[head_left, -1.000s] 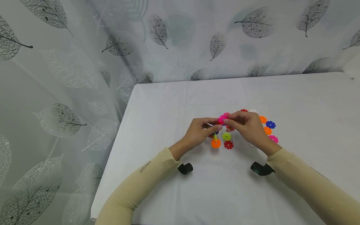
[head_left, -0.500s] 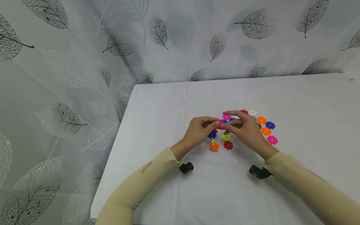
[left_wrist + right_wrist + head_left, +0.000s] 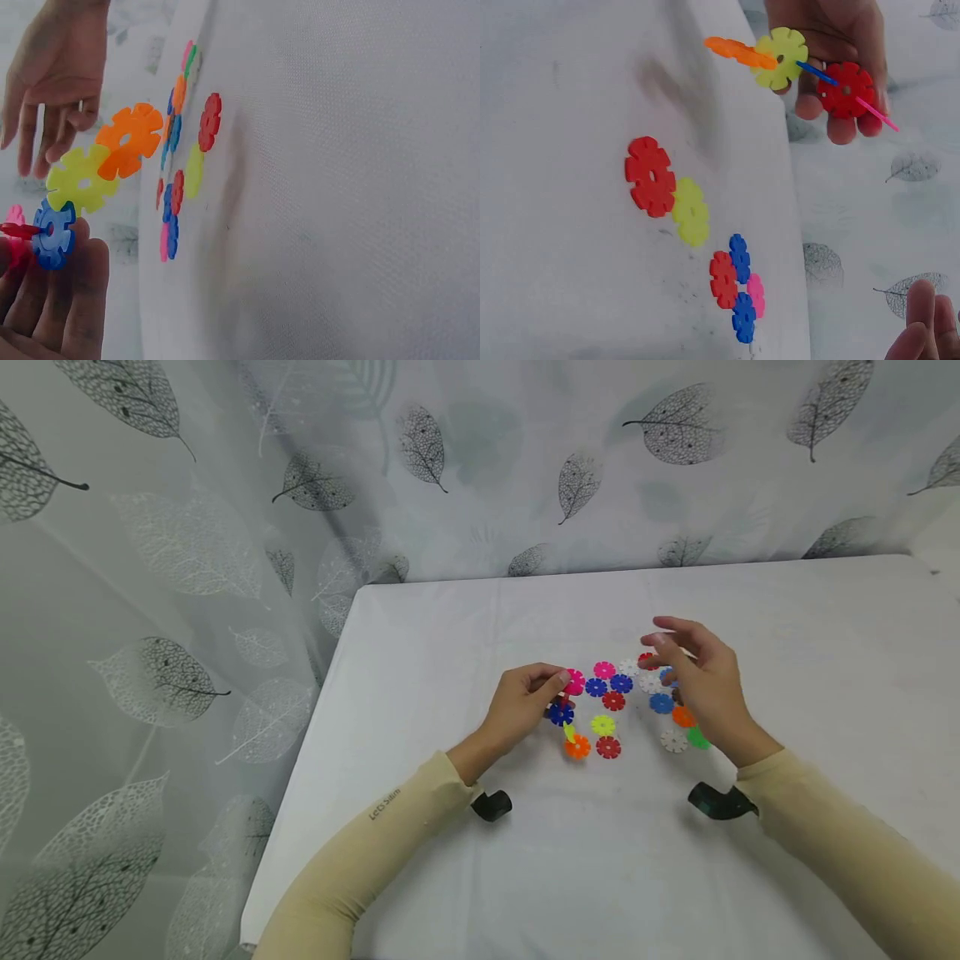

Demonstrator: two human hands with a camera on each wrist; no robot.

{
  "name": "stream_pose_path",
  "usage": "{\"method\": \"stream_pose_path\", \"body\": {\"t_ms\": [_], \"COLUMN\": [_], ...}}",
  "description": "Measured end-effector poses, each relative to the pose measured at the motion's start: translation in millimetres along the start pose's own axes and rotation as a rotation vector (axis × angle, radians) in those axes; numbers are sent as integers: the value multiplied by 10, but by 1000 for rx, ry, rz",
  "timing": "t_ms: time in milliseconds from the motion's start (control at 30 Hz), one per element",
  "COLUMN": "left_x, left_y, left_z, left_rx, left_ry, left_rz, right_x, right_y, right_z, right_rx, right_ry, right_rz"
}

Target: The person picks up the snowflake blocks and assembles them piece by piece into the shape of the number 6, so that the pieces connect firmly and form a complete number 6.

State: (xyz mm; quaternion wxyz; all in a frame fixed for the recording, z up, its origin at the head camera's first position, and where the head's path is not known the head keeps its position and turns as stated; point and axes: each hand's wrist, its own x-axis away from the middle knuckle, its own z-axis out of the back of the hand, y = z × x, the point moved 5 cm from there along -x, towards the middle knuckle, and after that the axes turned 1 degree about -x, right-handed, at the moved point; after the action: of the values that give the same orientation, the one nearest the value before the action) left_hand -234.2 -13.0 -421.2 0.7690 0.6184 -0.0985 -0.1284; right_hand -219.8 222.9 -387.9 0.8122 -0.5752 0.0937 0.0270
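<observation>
My left hand (image 3: 517,706) pinches the pink end of a chain of slotted plastic snowflake discs. In the right wrist view the chain runs from an orange disc (image 3: 739,54) through a yellow disc (image 3: 784,56), a blue disc seen edge-on and a red disc (image 3: 846,90) to a pink disc (image 3: 877,115). The left wrist view shows the blue disc (image 3: 54,236) over the left fingers. To the right, my right hand (image 3: 708,681) is raised above loose discs, fingers loosely bent, holding nothing visible. It hides part of that group.
Loose discs lie on the white-covered table (image 3: 450,635): a yellow disc (image 3: 603,725) beside a red disc (image 3: 609,747), a cluster with a blue disc (image 3: 621,683), and further ones like a green disc (image 3: 698,738) under the right hand. A leaf-patterned curtain (image 3: 480,460) hangs behind.
Both hands were at the pink disc; the right hand has let go and moved right and away. The pink disc stays on the chain in the left hand, which shifted slightly left.
</observation>
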Motion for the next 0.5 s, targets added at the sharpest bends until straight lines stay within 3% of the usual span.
{"method": "stream_pose_path", "body": {"t_ms": [167, 400, 500], "left_x": [-8, -5, -1], "left_y": [9, 6, -11], "left_z": [15, 41, 51], "left_rx": [81, 100, 109], "left_ry": [8, 23, 25], "left_rz": [15, 10, 13], "right_x": [-80, -182, -204], "right_y": [-10, -16, 31], "right_z": [217, 519, 629], "right_rx": [-56, -353, -421], "right_ry": [95, 165, 184], "right_rz": [-32, -84, -110]}}
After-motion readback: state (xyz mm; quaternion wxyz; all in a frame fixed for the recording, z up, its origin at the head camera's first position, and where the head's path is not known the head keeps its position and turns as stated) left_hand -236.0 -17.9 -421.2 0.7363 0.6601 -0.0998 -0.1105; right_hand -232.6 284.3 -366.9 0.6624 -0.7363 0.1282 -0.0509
